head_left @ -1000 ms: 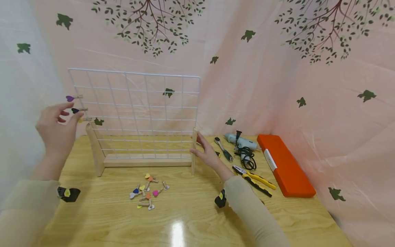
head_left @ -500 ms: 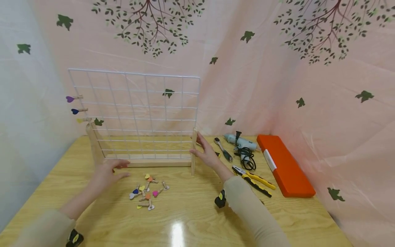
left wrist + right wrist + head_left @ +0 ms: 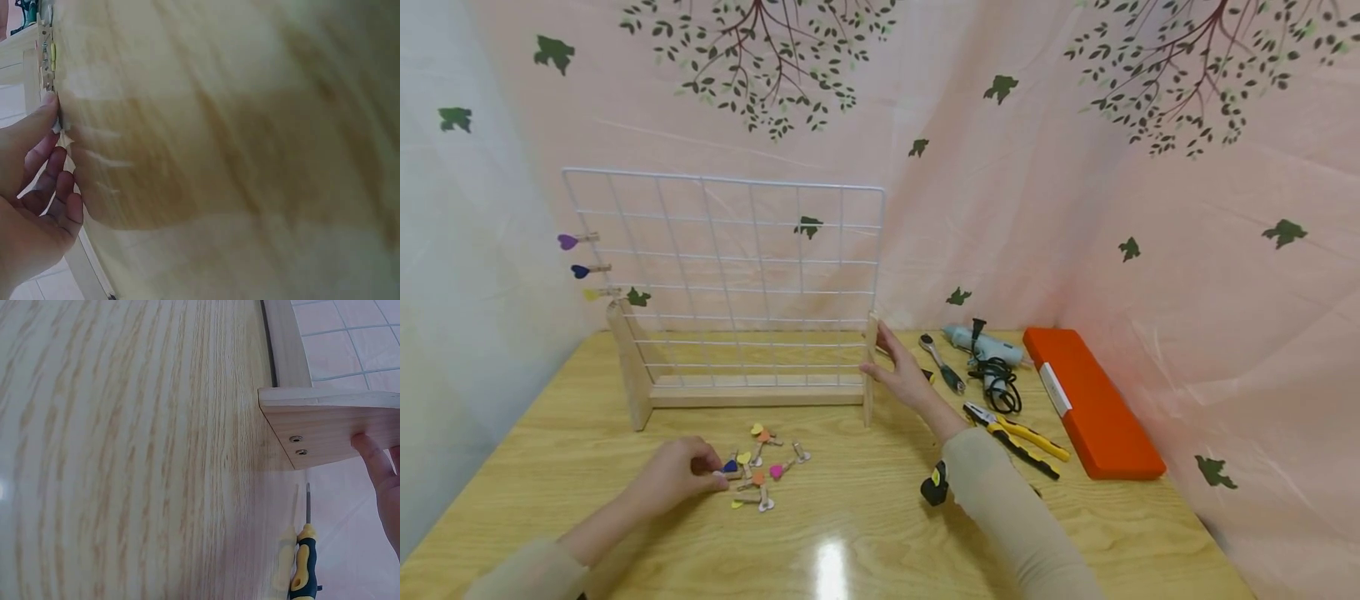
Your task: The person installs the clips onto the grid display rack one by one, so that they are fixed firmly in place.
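At the left of a small pile of heart clothespins (image 3: 760, 481), my left hand (image 3: 670, 477) pinches a white-heart clothespin (image 3: 57, 128) between thumb and index finger. The clip lies low at the tabletop, mostly hidden by the fingertips. A blue-heart clothespin (image 3: 730, 467) is right beside them. My right hand (image 3: 904, 377) holds the right wooden side panel (image 3: 870, 408) of a stand with a white wire grid (image 3: 745, 250); in the right wrist view a fingertip presses the panel's outer face. Purple (image 3: 568, 242), blue (image 3: 580, 272) and yellow (image 3: 592, 294) heart clothespins hang on the grid's left edge.
Right of the stand lie a screwdriver (image 3: 304, 565), a ratchet wrench (image 3: 942, 363), a glue gun (image 3: 988, 343) with a coiled black cord, and yellow-black pliers (image 3: 1018, 437). A long orange case (image 3: 1097, 408) lies by the table's right edge. A printed pink curtain hangs behind.
My left hand has left the yellow clothespin on the grid's edge, come down and right to the pile, and pinched a clothespin there. The right hand stays on the stand.
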A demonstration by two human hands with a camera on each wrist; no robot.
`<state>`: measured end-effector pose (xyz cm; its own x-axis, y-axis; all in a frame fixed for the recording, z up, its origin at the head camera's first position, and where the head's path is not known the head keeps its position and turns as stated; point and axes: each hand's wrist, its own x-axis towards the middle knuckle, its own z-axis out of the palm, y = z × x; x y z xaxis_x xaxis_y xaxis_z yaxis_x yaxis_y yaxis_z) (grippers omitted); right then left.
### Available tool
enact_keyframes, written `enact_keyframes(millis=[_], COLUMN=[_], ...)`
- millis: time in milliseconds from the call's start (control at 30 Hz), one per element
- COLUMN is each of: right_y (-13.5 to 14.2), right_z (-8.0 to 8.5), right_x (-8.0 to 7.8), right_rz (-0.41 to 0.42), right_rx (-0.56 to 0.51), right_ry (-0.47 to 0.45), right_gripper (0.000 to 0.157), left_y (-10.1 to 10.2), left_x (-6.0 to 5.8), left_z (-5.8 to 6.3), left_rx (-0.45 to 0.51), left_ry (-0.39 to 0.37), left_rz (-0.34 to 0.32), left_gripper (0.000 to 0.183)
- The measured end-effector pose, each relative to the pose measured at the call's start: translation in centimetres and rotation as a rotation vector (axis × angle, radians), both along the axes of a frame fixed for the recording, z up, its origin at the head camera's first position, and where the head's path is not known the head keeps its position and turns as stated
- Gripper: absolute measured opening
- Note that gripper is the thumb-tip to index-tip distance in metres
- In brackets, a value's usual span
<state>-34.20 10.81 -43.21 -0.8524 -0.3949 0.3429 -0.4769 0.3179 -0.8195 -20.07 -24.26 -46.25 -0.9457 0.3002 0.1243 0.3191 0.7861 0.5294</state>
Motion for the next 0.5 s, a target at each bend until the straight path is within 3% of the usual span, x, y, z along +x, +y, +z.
enact_keyframes(millis=[300,400,500], right_y=[-0.1,-0.1,0.0], right_z=[0.0,0.0,0.1], right_x=[-0.3,-0.3,-0.3], right_rz=[0.016,0.011,-0.006], right_rx=[-0.031,-0.023,-0.002], right_ry=[-0.03,-0.044,-0.027], right_gripper=[0.079,0.08,0.081], left_y=[-0.2,-0.5,-0.8], left_x=[-0.6,-0.9,-1.6], left_z=[0.7,2.1,4.1], left_rx=[0.019,0.046,0.066], left_ry=[-0.043,-0.052,0.029], left_rz=[-0.065,-0.072,-0.042], left_gripper=[0.02,0.016,0.01])
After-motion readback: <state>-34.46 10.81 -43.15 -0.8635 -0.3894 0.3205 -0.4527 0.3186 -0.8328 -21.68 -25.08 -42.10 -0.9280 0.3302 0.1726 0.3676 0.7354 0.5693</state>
